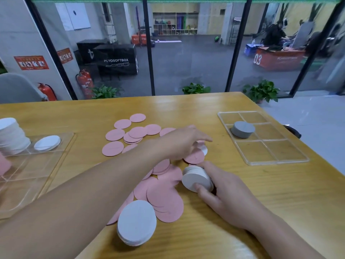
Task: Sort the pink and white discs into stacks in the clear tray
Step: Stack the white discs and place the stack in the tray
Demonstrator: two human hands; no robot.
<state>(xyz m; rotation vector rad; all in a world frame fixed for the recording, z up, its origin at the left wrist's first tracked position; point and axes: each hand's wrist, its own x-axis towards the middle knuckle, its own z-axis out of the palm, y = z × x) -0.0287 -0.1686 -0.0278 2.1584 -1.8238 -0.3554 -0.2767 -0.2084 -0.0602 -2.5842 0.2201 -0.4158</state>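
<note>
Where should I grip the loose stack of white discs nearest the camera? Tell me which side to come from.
Probably grip the stack of white discs by its edge, thumb and fingers on opposite sides, coming down from above. It lies flat on the table, partly overlapping pink discs; its near and left rim is free, so squeezing the sides should keep the pile together.

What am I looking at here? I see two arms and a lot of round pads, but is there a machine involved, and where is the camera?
There is no machine: a person wears a camera on the head, which looks down at both hands over a wooden table. The right hand grips a small stack of white discs. The left hand reaches across the loose pink discs and touches a white disc lying among them. Another white stack sits nearest the camera. At the right lies a clear tray with one stack of greyish discs. A second clear tray at the left holds white discs too.
</note>
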